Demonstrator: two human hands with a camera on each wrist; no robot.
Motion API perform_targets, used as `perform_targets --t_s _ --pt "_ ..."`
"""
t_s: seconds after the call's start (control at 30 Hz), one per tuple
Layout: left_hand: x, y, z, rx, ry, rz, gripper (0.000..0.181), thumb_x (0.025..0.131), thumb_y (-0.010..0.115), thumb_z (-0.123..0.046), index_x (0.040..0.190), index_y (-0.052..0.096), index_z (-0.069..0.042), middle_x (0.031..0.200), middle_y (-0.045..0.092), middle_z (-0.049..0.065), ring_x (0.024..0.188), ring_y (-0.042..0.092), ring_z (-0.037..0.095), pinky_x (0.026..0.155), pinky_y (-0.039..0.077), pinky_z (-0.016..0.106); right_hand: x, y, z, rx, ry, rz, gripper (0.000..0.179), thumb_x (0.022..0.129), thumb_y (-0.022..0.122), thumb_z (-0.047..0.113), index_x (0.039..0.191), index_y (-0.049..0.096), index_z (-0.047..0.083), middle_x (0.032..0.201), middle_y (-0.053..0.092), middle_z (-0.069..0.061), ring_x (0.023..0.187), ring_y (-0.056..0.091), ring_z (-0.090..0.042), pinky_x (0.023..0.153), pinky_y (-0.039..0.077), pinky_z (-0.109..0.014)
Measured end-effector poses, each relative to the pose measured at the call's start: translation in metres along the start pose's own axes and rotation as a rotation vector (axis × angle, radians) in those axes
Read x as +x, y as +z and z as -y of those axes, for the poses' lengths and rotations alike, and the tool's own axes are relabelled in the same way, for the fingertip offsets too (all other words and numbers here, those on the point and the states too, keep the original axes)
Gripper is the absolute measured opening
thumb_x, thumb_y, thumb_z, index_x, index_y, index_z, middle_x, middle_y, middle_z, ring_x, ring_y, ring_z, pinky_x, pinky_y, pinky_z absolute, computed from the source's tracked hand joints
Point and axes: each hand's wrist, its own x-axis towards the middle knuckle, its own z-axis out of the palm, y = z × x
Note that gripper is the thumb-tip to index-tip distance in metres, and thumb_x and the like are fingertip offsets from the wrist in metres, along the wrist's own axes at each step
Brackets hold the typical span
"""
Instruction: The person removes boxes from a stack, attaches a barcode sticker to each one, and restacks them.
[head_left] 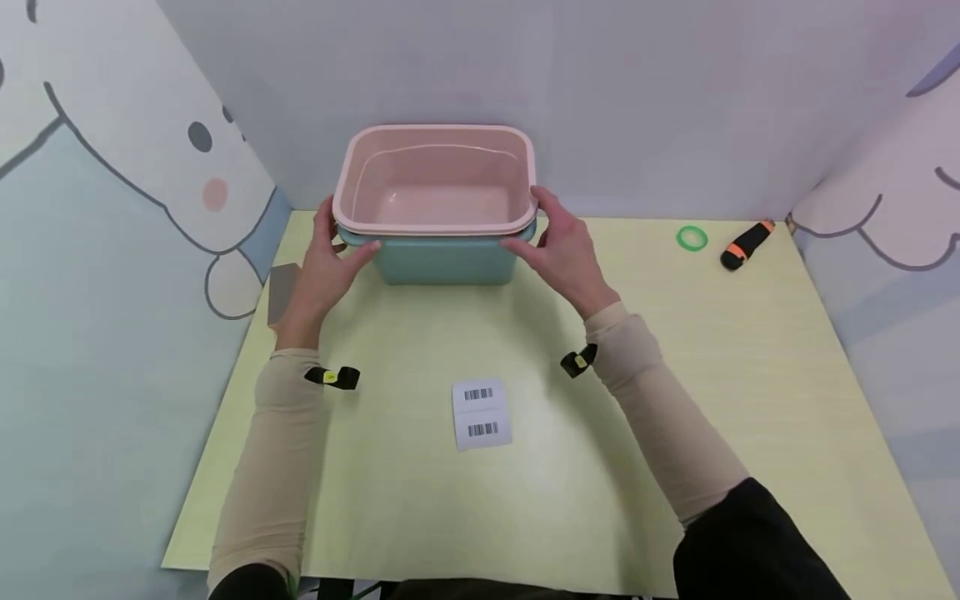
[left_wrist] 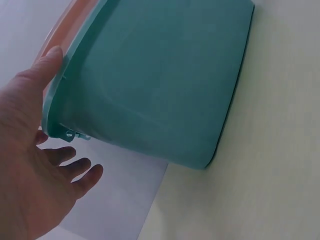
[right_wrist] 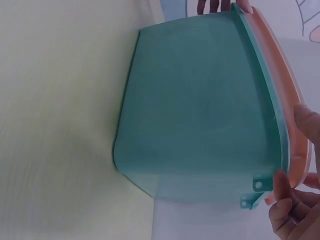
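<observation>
A pink plastic bin (head_left: 435, 179) sits nested in a teal bin (head_left: 450, 262), which stands on the table against the back wall. My left hand (head_left: 318, 279) holds the pink rim at the left front corner. In the left wrist view its thumb (left_wrist: 52, 57) lies against the rims, while several fingers spread free below the teal edge. At the opposite corner my right hand (head_left: 566, 254) grips the pink bin's rim. Some of its fingers (right_wrist: 282, 202) curl close to the teal bin's corner tabs in the right wrist view. The inner fingertips are partly hidden.
On the table (head_left: 420, 500) lies a white paper with two barcodes (head_left: 482, 414), in front of the bins. A green ring (head_left: 692, 238) and a black-and-orange tool (head_left: 746, 245) are at the back right. A grey block (head_left: 282, 293) stands beside the left forearm.
</observation>
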Motion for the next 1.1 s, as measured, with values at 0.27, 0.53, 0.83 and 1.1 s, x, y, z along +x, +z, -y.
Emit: perform_targets --t_s 0.27,0.53,0.83,1.1 --pt "0.003 0.009 0.002 -0.110 0.009 0.035 0.094 0.095 0.078 -0.028 0.169 0.020 -0.027 0.165 0.038 0.006 0.141 0.042 0.021 0.113 0.039 0.048 0.001 0.012 -0.001 0.040 -0.016 -0.079 0.054 0.087 0.089 0.033 0.129 0.070 0.006 0.117 0.071 -0.012 0.062 0.054 -0.017 0.062 0.041 -0.024" --pt "0.001 0.012 0.002 -0.131 -0.030 -0.005 0.086 0.096 0.077 -0.030 0.166 0.028 -0.024 0.160 0.043 0.008 0.137 0.048 0.019 0.105 0.045 0.035 0.004 0.016 -0.003 0.153 0.041 -0.115 0.043 0.082 0.094 0.032 0.114 0.074 0.012 0.094 0.069 -0.003 0.047 0.045 -0.014 0.049 0.036 -0.023" --pt "-0.001 0.015 -0.001 -0.168 -0.028 -0.025 0.084 0.096 0.078 -0.029 0.165 0.030 -0.023 0.159 0.044 0.008 0.134 0.047 0.017 0.107 0.045 0.036 0.006 0.020 -0.007 0.201 0.059 -0.202 0.043 0.076 0.097 0.033 0.104 0.076 0.009 0.093 0.071 0.000 0.041 0.036 -0.002 0.046 0.031 -0.022" --pt "-0.002 0.014 -0.009 -0.131 -0.040 -0.027 0.084 0.095 0.078 -0.033 0.164 0.031 -0.018 0.158 0.044 0.007 0.136 0.044 0.016 0.110 0.042 0.038 0.012 0.015 -0.001 0.222 -0.011 -0.261 0.040 0.074 0.099 0.030 0.099 0.077 0.008 0.095 0.073 -0.002 0.040 0.033 0.000 0.046 0.030 -0.021"
